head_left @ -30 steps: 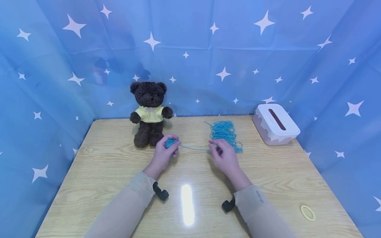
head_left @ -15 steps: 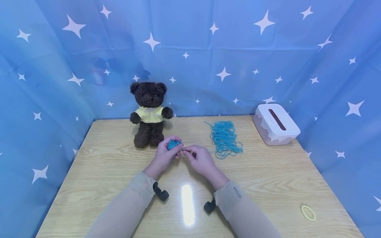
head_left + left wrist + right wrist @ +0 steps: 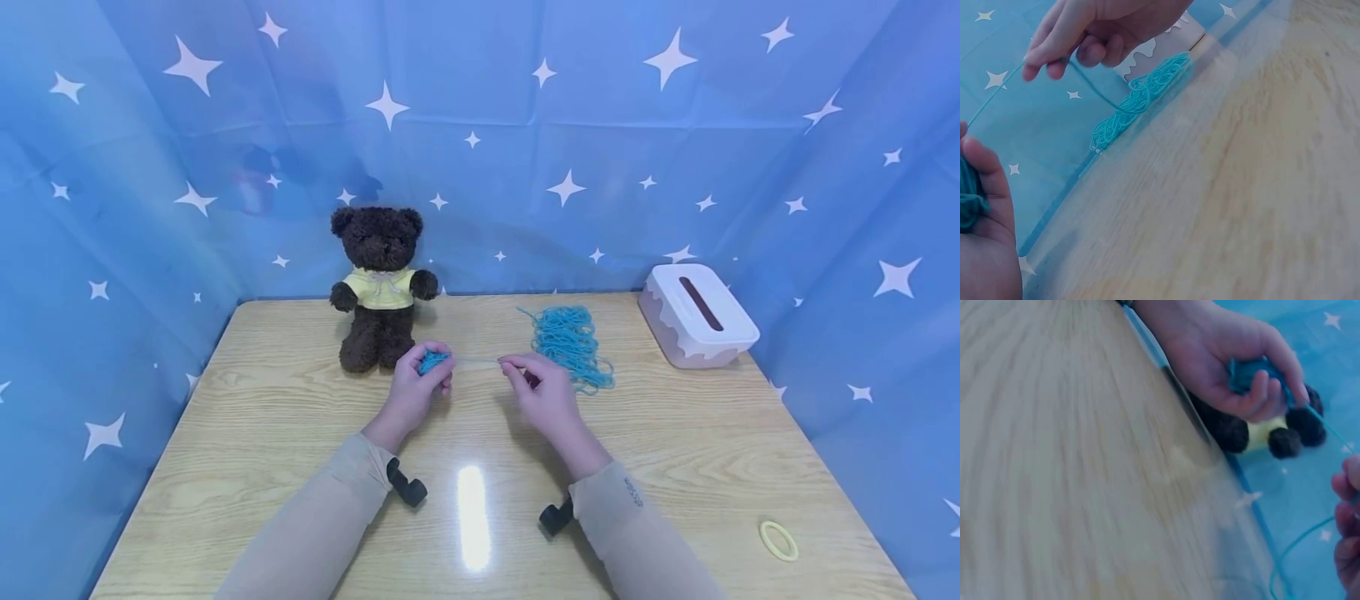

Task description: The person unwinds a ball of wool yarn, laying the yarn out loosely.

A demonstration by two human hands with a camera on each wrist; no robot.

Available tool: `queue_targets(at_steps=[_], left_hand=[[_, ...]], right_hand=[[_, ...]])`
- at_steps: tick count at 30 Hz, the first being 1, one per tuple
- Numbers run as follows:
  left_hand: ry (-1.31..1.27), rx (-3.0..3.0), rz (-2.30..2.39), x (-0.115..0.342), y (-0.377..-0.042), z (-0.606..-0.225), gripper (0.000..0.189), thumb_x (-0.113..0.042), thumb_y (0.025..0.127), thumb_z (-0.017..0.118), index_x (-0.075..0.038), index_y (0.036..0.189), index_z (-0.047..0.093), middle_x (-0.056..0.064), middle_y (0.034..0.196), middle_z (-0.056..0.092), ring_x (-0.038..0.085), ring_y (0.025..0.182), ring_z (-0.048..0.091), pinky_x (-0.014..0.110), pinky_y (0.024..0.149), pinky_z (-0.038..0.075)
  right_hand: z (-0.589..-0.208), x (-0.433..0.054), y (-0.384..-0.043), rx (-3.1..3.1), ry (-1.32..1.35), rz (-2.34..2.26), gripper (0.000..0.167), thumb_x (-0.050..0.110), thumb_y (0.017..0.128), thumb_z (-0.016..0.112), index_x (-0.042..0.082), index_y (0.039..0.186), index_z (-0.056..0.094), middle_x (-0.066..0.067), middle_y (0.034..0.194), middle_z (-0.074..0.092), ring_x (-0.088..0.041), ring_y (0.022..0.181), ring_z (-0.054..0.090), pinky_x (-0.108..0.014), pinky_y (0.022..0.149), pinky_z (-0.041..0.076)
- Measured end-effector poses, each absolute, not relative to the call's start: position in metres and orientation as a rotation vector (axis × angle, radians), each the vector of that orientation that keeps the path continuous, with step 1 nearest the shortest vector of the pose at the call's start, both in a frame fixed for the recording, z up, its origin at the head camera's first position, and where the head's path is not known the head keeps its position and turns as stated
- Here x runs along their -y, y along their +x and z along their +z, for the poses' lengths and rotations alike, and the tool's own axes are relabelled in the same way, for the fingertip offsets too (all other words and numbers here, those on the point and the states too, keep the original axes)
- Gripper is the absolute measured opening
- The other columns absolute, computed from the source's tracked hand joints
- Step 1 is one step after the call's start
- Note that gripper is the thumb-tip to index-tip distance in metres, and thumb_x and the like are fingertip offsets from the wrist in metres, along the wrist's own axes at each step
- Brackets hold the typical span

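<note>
My left hand [image 3: 414, 387] grips a small wad of blue yarn [image 3: 433, 361] in its curled fingers, in front of the teddy bear. A single strand of yarn [image 3: 997, 94] runs taut from that wad to my right hand [image 3: 546, 395], which pinches it between thumb and fingertips. Past the right hand, the strand hangs in a slack loop toward a loose blue yarn pile [image 3: 564, 337] on the table, as the left wrist view shows. The right hand covers the pile's lower left part in the head view.
A dark brown teddy bear [image 3: 380, 287] in a yellow top sits at the back left of the wooden table [image 3: 300, 467]. At the back right stands a white-topped tissue box [image 3: 701, 312]. A pale yellow ring [image 3: 778, 541] lies near the right edge. Behind hangs a starry blue curtain [image 3: 495, 217].
My right hand came left from the pile to beside the left hand, then moved back right with the strand stretched between them. The left hand stayed nearly in place.
</note>
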State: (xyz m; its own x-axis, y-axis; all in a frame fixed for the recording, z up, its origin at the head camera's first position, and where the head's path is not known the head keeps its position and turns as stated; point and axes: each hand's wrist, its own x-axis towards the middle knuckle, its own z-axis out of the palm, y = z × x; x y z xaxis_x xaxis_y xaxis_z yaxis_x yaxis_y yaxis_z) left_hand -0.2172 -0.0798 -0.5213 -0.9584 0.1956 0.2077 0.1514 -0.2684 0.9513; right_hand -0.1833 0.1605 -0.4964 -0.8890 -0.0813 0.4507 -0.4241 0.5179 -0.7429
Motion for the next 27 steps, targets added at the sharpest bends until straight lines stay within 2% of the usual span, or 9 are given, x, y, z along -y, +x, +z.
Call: queue_targets(at_steps=[2, 5, 10, 15, 24, 27], left_hand=[[0.419, -1.869, 2.467, 0.08, -0.217, -0.521, 0.008, -0.001, 0.106, 0.066, -0.005, 0.11, 0.06, -0.002, 0.079, 0.063, 0.01, 0.065, 0.059, 0.02, 0.057, 0.054], [0.39, -1.855, 2.506, 0.08, -0.217, -0.521, 0.013, 0.0, 0.106, 0.066, -0.012, 0.105, 0.06, 0.001, 0.081, 0.064, 0.01, 0.065, 0.059, 0.021, 0.056, 0.054], [0.355, -1.91, 2.548, 0.081, -0.217, -0.522, 0.012, -0.001, 0.106, 0.066, -0.01, 0.103, 0.059, 0.001, 0.08, 0.064, 0.01, 0.064, 0.059, 0.022, 0.056, 0.054], [0.302, -1.969, 2.583, 0.081, -0.217, -0.521, 0.013, -0.003, 0.105, 0.069, -0.011, 0.101, 0.059, 0.0, 0.082, 0.066, 0.011, 0.063, 0.06, 0.023, 0.055, 0.054], [0.284, -1.922, 2.648, 0.082, -0.217, -0.521, 0.029, 0.0, 0.105, 0.067, -0.013, 0.088, 0.048, -0.005, 0.073, 0.055, 0.01, 0.062, 0.054, 0.022, 0.054, 0.048], [0.303, -1.917, 2.653, 0.082, -0.217, -0.523, 0.03, 0.0, 0.105, 0.067, -0.012, 0.087, 0.047, -0.003, 0.083, 0.06, 0.01, 0.063, 0.053, 0.022, 0.054, 0.047]], right_hand=[[-0.497, -0.169, -0.184, 2.368, 0.405, 1.307, 0.014, 0.014, 0.105, 0.076, 0.011, 0.115, 0.085, -0.009, 0.105, 0.083, -0.004, 0.07, 0.059, -0.02, 0.062, 0.052], [-0.498, -0.184, -0.185, 2.309, 0.387, 1.288, 0.013, 0.01, 0.103, 0.077, 0.008, 0.113, 0.085, -0.011, 0.102, 0.082, -0.004, 0.069, 0.058, -0.016, 0.061, 0.05], [-0.5, -0.211, -0.186, 2.228, 0.338, 1.25, 0.012, 0.005, 0.101, 0.079, 0.003, 0.11, 0.085, -0.013, 0.093, 0.079, -0.002, 0.067, 0.053, -0.011, 0.059, 0.044], [-0.501, -0.237, -0.183, 2.202, 0.289, 1.192, 0.01, 0.003, 0.1, 0.079, 0.002, 0.108, 0.085, -0.013, 0.085, 0.075, 0.001, 0.065, 0.05, -0.011, 0.058, 0.042], [-0.511, -0.278, -0.185, 2.279, 0.059, 1.134, 0.012, 0.008, 0.101, 0.08, 0.004, 0.11, 0.086, -0.017, 0.101, 0.083, 0.009, 0.068, 0.053, -0.004, 0.063, 0.043], [-0.512, -0.286, -0.184, 2.289, 0.001, 1.091, 0.012, 0.01, 0.102, 0.079, 0.004, 0.109, 0.086, -0.018, 0.102, 0.083, 0.011, 0.067, 0.052, -0.002, 0.064, 0.042]])
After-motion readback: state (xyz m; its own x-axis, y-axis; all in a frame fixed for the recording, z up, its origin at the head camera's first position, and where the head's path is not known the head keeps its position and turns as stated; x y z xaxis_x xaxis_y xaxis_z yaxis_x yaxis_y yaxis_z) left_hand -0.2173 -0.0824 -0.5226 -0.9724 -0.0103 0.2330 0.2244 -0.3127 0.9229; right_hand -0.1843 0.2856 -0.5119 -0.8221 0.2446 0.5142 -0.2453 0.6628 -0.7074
